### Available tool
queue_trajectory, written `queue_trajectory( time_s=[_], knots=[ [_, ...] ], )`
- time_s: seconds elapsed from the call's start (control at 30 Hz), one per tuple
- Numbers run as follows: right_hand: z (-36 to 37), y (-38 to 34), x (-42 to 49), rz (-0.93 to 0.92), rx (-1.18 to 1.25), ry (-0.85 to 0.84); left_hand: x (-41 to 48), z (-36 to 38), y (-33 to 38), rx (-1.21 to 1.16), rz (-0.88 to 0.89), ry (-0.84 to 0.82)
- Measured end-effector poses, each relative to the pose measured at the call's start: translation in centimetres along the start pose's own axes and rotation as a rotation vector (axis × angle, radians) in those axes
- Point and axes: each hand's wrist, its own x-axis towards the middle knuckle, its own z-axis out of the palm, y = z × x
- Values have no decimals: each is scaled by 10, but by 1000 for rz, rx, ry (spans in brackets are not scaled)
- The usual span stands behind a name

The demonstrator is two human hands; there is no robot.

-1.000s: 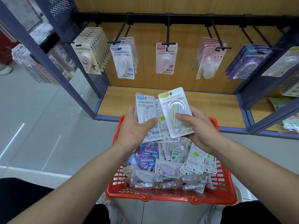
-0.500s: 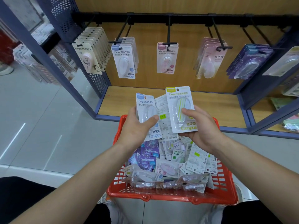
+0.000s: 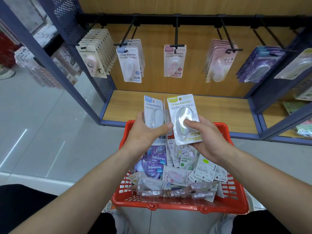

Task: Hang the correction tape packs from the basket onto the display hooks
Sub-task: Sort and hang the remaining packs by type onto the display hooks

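Since half a second ago the right hand [image 3: 207,142] has slid its thumb from the edge of the clear blister onto its middle. The white card-backed correction tape pack with a yellow-green tab [image 3: 181,105] has sunk a little and drawn in towards its neighbour. That hand pinches the pack, thumb in front and fingers curled behind the card, holding it roughly upright above the far rim of the red plastic basket [image 3: 177,206].

The left hand [image 3: 143,132] grips a similar white pack with a blue tab [image 3: 152,107], thumb laid across its blister. The edge of another card shows just behind it. The two packs stand side by side, edges nearly touching.

Below them the basket holds a loose heap of packs [image 3: 173,176], purple, pink and white, some face down. It sits on the grey tiled floor [image 3: 50,115] before a low wooden shelf [image 3: 219,112].

Over the shelf a black rail [image 3: 194,19] carries the black metal display hooks [image 3: 175,31]. Blue-tabbed hung packs [image 3: 129,65] fill one hook left of centre, and a pink-tabbed hung pack [image 3: 174,61] hangs on the middle hook.
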Motion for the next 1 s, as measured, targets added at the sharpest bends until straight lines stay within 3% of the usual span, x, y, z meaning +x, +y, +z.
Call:
queue_trajectory(
  time_s=[0.5,0.73,1.0],
  knots=[
    [-2,-6,-4,9,-17,-52,2,-3,8,-201,-119,2],
    [3,-19,-12,-58,13,-66,-8,5,24,-32,82,-89],
    [8,-33,-37,-116,115,-42,-22,6,40,-32,115,-21]
  ],
)
